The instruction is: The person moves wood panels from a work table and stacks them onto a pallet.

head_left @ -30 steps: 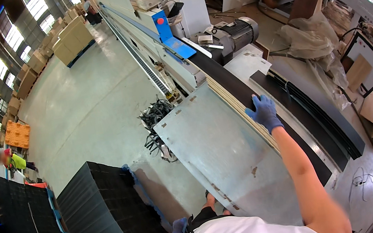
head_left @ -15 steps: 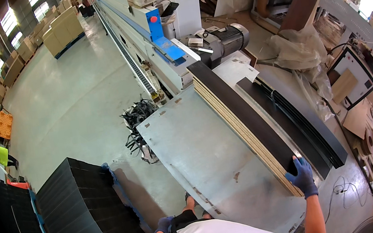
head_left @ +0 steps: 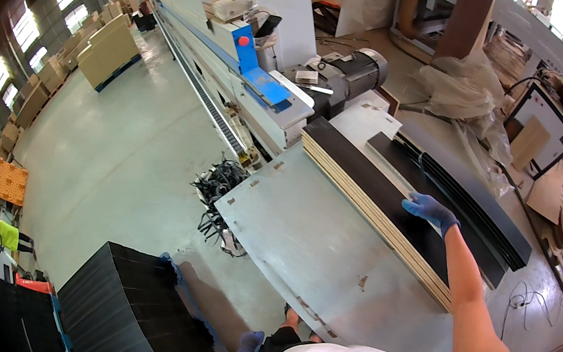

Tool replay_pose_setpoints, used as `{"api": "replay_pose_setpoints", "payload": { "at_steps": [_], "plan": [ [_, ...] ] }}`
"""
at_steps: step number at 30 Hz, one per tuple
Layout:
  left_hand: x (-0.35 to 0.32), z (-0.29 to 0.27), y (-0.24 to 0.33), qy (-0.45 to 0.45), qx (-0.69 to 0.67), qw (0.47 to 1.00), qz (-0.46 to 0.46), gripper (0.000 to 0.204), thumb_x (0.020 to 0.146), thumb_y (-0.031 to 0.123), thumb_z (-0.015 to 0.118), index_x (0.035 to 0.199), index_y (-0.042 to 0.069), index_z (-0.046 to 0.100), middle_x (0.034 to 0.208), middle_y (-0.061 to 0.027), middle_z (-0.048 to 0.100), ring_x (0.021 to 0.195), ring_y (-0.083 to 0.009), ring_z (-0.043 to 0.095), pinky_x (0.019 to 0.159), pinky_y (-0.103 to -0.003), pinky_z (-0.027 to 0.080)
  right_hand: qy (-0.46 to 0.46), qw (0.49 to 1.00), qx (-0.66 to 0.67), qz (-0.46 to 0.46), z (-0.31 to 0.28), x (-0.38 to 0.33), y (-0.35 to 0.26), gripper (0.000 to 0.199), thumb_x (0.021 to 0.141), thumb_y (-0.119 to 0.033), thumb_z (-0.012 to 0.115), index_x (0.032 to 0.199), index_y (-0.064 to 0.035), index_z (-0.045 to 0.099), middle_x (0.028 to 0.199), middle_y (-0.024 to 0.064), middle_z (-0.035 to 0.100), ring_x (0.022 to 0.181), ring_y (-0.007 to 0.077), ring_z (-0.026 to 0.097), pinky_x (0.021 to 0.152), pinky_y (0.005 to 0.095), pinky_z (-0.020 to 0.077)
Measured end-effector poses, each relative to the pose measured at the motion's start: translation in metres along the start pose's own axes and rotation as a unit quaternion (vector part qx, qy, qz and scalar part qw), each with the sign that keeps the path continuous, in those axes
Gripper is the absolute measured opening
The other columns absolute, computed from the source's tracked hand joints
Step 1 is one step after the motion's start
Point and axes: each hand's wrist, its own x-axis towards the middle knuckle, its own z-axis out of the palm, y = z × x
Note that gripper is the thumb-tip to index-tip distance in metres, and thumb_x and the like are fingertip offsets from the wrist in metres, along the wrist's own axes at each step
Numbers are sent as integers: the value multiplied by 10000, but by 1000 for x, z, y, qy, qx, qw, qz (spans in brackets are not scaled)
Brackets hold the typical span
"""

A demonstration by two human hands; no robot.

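Note:
A stack of long narrow boards, dark on top with pale edges, lies on a metal-topped table. My right hand, in a blue glove, is over the right edge of this stack, fingers stretched out toward the top board. It looks open and holds nothing I can see. Just right of it lies a second group of dark strips, partly bundled. My left hand, also gloved in blue, hangs at my left side by my hip; its fingers are too hidden to read.
A large black stack stands on a blue pallet at the left. Tangled black straps lie beyond the table's left corner. Ahead are a conveyor machine with a red button and a motor. Loose cables cross the floor at right.
My right hand has moved forward along the board stack, away from its near end. My left hand stays by my hip. The view has shifted slightly.

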Motion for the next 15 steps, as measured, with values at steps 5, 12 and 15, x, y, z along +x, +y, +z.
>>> {"api": "replay_pose_setpoints", "payload": {
  "at_steps": [5,12,15],
  "plan": [
    [14,11,-32,-24,130,984,121,383,851,340,452,799,46,692,888,-224,673,828,-388,663,744,-469,498,23,999,19,38,16,57,26,654,845,-518,666,1206,23,590,1062,105,676,942,201,641,879,308,490],
    [6,36,-55,-56,125,985,108,304,881,293,475,896,66,676,934,-194,677,826,-356,673,722,-452,519,-93,965,215,120,13,5,-63,532,858,-436,689,1170,-9,631,1036,83,695,834,154,666,787,283,529],
    [9,16,-24,-34,99,983,148,274,865,261,476,828,66,664,883,-209,669,796,-380,666,694,-469,515,-104,966,213,106,19,-3,-48,527,856,-425,697,1174,-11,628,1019,77,696,840,149,662,796,285,527]
  ]
}}
